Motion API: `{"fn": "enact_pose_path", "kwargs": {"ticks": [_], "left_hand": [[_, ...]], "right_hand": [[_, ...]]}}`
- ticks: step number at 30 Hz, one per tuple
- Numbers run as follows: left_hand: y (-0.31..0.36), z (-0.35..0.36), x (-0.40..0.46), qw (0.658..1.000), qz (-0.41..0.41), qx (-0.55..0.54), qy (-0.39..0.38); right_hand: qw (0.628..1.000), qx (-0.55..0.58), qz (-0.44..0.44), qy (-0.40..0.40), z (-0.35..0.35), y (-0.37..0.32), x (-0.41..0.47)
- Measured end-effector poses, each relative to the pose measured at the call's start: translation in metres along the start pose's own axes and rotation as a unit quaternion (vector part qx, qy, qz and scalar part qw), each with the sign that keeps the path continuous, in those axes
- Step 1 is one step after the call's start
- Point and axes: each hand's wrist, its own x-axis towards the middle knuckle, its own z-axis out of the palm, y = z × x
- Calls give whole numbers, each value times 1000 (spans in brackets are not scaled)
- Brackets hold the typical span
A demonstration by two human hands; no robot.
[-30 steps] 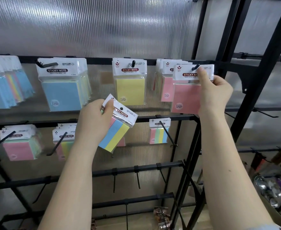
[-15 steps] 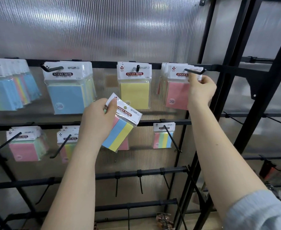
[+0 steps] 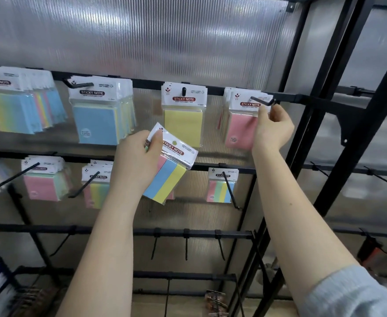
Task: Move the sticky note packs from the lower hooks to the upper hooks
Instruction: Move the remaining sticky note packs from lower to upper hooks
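My left hand (image 3: 137, 161) grips a striped pink, blue and yellow sticky note pack (image 3: 169, 170), tilted, in front of the lower rail. My right hand (image 3: 272, 126) is at the upper right hook (image 3: 262, 100), thumb and curled fingers pinching the header corner of the front pink pack (image 3: 240, 126) that hangs there with others. The upper rail also carries a yellow pack (image 3: 183, 120), blue packs (image 3: 96, 120) and rainbow packs (image 3: 16, 110). On the lower hooks hang a striped pack (image 3: 222, 186), more striped packs (image 3: 96, 188) and pink ones (image 3: 44, 179).
A third rail below carries bare hooks (image 3: 185, 243). A slanted black frame post (image 3: 348, 133) stands right of my right hand, with bare hooks (image 3: 384, 179) in the bay beyond it. Ribbed translucent panel backs the rack. Blurred goods lie at the bottom edge.
My right hand slid the pink pack from the hook's tip back along the hook to the other pink packs. My left hand kept holding the striped pack, barely moving.
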Motion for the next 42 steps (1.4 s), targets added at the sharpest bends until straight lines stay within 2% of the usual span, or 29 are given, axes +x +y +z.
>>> {"fn": "enact_pose_path", "kwargs": {"ticks": [10, 21, 26, 32, 42], "left_hand": [[-6, -52, -17, 999, -26, 21, 11], [-91, -181, -18, 999, 0, 34, -18], [-138, -252, -17, 999, -4, 34, -22], [-180, -320, -10, 998, -39, 36, 27], [-223, -366, 9, 993, -115, 6, 32]], "right_hand": [[997, -21, 59, -33, -20, 0, -83], [986, -73, 136, -67, 25, 4, -252], [976, -137, 116, -125, 57, 6, -329], [950, -213, 88, -209, 98, -7, -385], [929, -226, 75, -282, 167, 5, -425]]}}
